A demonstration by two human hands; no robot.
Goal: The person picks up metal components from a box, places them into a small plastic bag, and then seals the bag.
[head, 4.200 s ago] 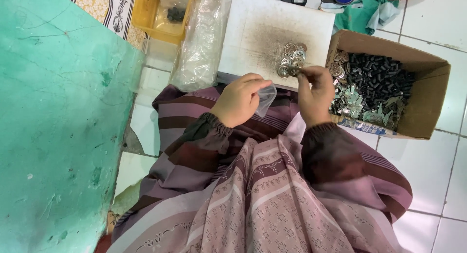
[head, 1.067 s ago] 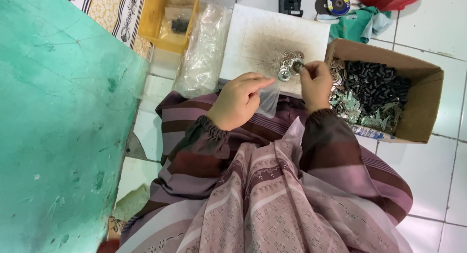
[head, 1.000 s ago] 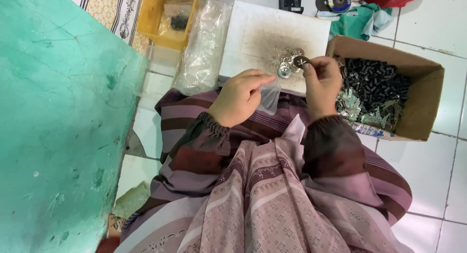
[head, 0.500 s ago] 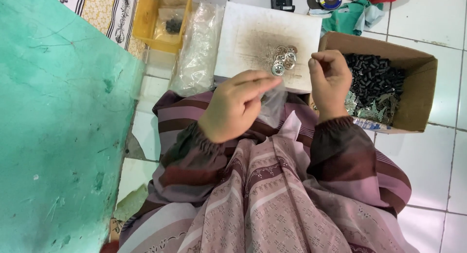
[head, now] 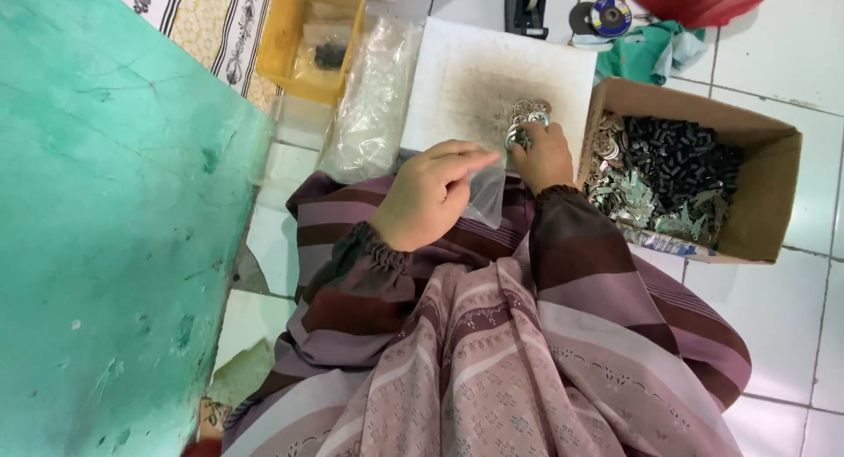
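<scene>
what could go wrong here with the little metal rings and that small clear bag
1. The left hand pinches the small clear bag by one edge, so its mouth looks floppy; rings may miss it and drop into the lap.
2. The right hand picks from a loose pile of metal rings on the white board; a nudge might scatter them onto the tiled floor.
3. The open cardboard box of parts sits right beside that wrist, so parts might get mixed.
</scene>
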